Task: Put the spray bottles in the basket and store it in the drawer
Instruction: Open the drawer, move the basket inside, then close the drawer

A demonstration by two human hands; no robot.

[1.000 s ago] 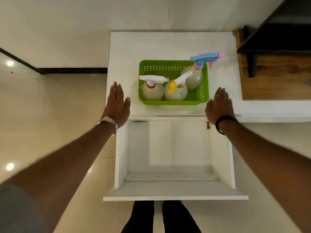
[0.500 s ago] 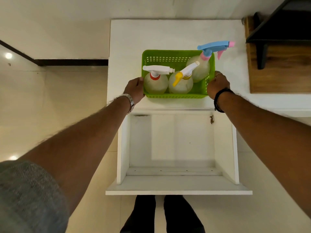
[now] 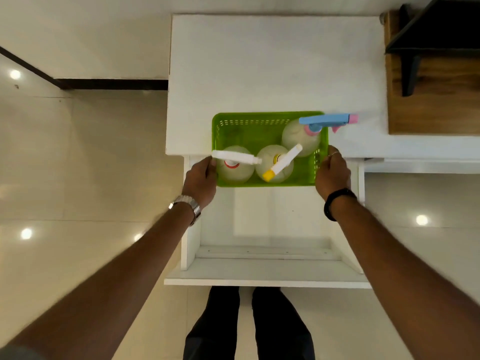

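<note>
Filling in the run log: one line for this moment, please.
hands: left, right grip basket | three spray bottles inside | basket half over open drawer

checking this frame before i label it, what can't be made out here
Head view only:
- Left hand fingers: behind the basket wall.
- Whether the basket rests on the counter or is lifted: cannot tell from above.
- Drawer back: covered by the basket.
- Bottle labels: too blurred.
- Dark shelf: cut off by the right edge.

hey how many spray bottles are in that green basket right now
3. A clear spray bottle with a white trigger stands near-left in the green plastic basket, a yellow-nozzled one near-middle, a blue-triggered one far-right. None appears hidden.
</note>
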